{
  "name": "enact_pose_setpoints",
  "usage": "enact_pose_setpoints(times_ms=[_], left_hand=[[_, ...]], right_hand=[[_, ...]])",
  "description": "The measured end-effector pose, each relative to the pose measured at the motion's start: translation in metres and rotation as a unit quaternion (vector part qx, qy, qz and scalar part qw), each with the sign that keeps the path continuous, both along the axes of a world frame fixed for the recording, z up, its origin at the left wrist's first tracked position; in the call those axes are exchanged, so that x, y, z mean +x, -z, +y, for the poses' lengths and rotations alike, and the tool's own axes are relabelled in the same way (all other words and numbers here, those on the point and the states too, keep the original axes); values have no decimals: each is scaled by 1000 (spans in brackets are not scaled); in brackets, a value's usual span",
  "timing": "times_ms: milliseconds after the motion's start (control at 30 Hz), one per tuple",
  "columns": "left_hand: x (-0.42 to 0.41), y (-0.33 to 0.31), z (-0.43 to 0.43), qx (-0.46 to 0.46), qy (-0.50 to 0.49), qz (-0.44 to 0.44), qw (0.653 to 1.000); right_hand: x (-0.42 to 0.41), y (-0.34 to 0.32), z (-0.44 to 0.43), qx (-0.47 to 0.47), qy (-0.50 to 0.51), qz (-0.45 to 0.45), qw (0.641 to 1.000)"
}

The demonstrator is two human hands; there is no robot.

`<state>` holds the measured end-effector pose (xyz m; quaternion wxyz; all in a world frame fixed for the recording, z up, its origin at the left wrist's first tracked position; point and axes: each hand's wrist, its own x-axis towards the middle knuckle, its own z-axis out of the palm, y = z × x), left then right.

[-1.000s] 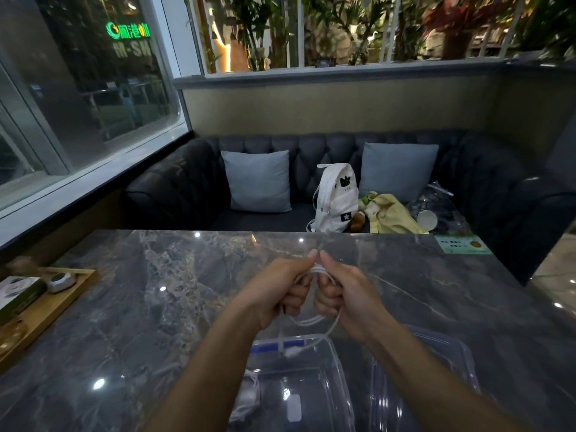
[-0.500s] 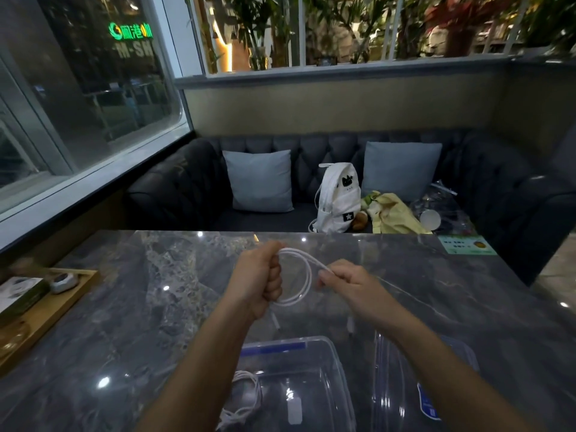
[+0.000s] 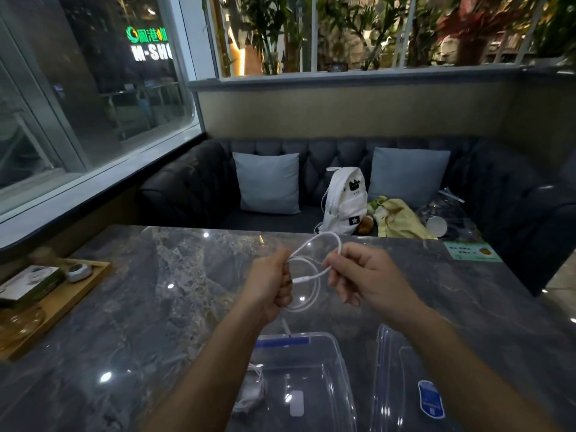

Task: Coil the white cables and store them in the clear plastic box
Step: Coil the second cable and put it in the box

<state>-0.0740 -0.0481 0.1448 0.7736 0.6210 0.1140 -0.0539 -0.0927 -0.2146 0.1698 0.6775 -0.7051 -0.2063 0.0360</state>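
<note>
I hold a white cable (image 3: 314,266) in loops above the dark marble table (image 3: 156,307). My left hand (image 3: 274,282) is clenched around the gathered loops. My right hand (image 3: 364,275) pinches a strand between thumb and fingers, drawing a loop up and to the right. A short cable end hangs below my left fist. The clear plastic box (image 3: 336,353) stands open at the near edge, under my forearms. Inside it, at the left, lies another coiled white cable (image 3: 252,391).
The clear lid (image 3: 405,385) with a blue label lies right of the box. A wooden tray (image 3: 62,300) with small items sits at the table's left edge. Behind the table is a dark sofa with a white backpack (image 3: 343,201), cushions and yellow cloth.
My hands have drawn apart and risen slightly. The right hand has pulled a wider loop out to the right, and the coil in my left fist shows more turns.
</note>
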Motion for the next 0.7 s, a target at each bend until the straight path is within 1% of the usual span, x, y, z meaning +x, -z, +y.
enact_pose_setpoints(times_ms=[67,100,167,233,267,300,367,400,433,467,500,567,633,700], left_hand=[[-2,0,-3,-8,-1,-2,1000],[-3,-1,-2,-10,-1,-3,1000],[-6,-2,-2,-13,6,-4,1000],[-9,-3,-5,-28,29,0,999],[-10,-4,-8,-39,41,4,998],[-12,-5,-10,-51,51,8,997],[-13,-8,-13,-71,63,16,995],[-14,-9,-14,-79,72,18,994],[-15,-11,-15,-86,82,20,993],[-15,-11,-16,-90,93,23,991],[-16,-12,-16,-93,104,27,990],[-18,-12,-18,-98,124,36,987],[-19,-12,-20,-106,138,46,984],[-20,-12,-20,-106,148,48,982]], right_hand=[[-2,3,4,-94,57,-69,992],[-4,5,5,-152,75,-112,979],[-8,9,7,-236,74,-179,952],[-10,14,11,-281,60,-206,935],[-11,16,13,-289,70,-209,931],[-10,20,16,-287,97,-210,930],[-9,29,19,-264,190,-215,921],[-8,33,19,-246,231,-212,917],[-6,36,18,-215,249,-202,923],[-4,38,15,-182,241,-180,936],[-3,37,12,-152,213,-157,952],[-1,35,7,-120,130,-120,977],[-2,35,5,-96,67,-94,989],[-5,38,5,-58,53,-77,994]])
